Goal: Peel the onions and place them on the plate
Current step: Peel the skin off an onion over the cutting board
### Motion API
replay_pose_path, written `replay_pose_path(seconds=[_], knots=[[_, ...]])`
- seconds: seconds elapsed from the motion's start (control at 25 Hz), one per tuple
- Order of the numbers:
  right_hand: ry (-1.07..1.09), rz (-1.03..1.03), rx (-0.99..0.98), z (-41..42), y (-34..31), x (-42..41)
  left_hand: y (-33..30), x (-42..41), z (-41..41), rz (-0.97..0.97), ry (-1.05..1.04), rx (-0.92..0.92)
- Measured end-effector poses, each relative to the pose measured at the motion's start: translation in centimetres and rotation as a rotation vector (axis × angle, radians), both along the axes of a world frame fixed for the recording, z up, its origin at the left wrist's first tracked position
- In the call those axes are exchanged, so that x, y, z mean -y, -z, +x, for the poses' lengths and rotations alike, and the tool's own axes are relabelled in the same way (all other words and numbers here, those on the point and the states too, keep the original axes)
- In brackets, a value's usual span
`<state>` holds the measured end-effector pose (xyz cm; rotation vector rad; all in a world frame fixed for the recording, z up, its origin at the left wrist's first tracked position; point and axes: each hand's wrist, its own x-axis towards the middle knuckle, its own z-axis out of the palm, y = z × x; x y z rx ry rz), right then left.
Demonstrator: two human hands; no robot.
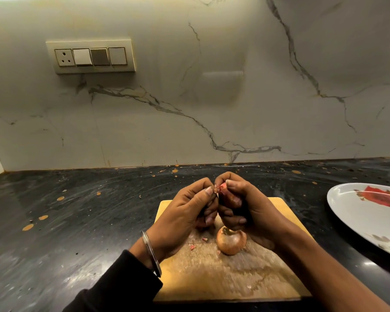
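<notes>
Over the cutting board (212, 278), left hand (185, 212) pinches skin, right hand (245, 208) grips half-hidden onion (229, 198).

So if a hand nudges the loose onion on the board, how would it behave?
The onion looks round, so it would likely roll across the cutting board. Its dry papery skin probably slips or flakes under fingers. It seems firm, not squashy.
</notes>
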<state>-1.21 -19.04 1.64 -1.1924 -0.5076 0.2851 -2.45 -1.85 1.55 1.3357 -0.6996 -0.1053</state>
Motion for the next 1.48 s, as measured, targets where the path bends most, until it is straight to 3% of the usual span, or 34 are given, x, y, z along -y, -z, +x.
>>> replay_pose_path(seconds=[0.08, 0.16, 0.32, 0.64, 0.84, 0.96, 1.08, 1.32, 1.48], knots=[[0.108, -0.021, 0.048, 0.1, 0.5, -0.6, 0.0, -0.2, 0.3, 0.159, -0.202, 0.178], [0.306, -0.154, 0.245, 0.0, 0.9, -0.9, 0.3, -0.1, 0.4, 0.273, -0.374, 0.339], [0.596, -0.424, 0.676, -0.4, 1.0, -1.5, 0.3, 0.0, 0.6, 0.242, -0.453, 0.363], [0.708, -0.431, 0.563, -0.9, 1.7, -2.8, 1.1, 0.1, 0.7, 0.332, -0.520, 0.444], [0.436, -0.191, 0.291, -0.5, 1.2, -2.0, 1.5, 0.9, 1.1, 0.339, -0.601, 0.371], [0.332, -0.199, 0.347, -0.8, 1.3, -2.0, 1.3, 0.4, 1.6, 0.368, -0.655, 0.313], [0.216, -0.194, 0.435, -1.2, 1.1, -2.7, 1.3, -0.6, 2.1, 0.265, -0.652, 0.188], [0.417, -0.111, 0.375, -0.5, 0.6, -1.5, 1.5, -0.3, 1.6, 0.479, -0.593, 0.340], [0.585, -0.278, 0.432, 0.8, 1.2, -0.8, 1.2, -0.9, 1.2, 0.727, -0.516, 0.488]])
